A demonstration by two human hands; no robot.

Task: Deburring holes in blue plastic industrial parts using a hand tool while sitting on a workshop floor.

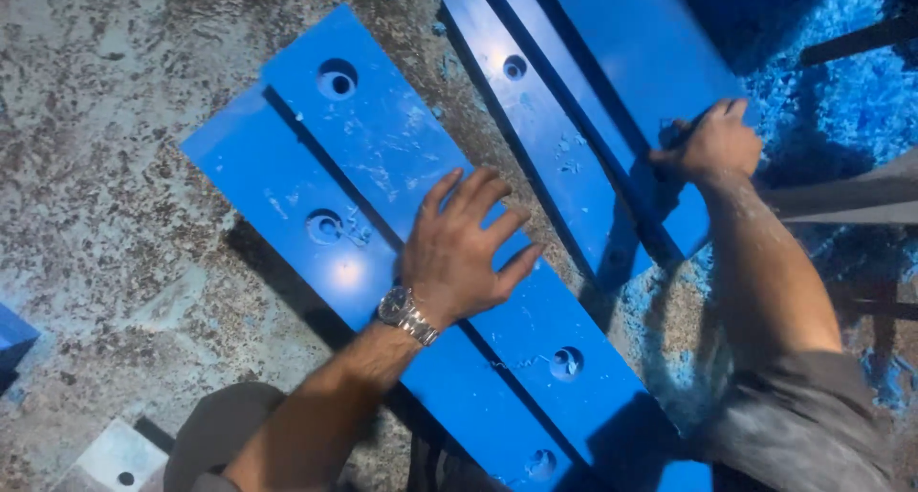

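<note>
— Mottled grey concrete floor [115,167] spreads under us, worn and speckled, with a heap of blue shavings [841,100] banked at the far right.

— On it we have the near pair of blue plastic slabs [382,157], long, drilled with countersunk holes, lying side by side with a dark seam between them. Beyond a strip of bare floor lies the far pair of blue slabs [564,138], running the same slant.

— Our left hand [464,248] rests flat across the near pair's seam, fingers spread and released, wristwatch [406,315] just behind it. It grips nothing.

— Our right hand [712,143] is clenched at the far pair's outer edge; we think it holds a dark tool, but we cannot tell what.

— So we judge we are bracing one pair while working the edge of the other. Any next stroke calls for steady downward pressure, since loose shavings on the slabs could let them slide.
</note>
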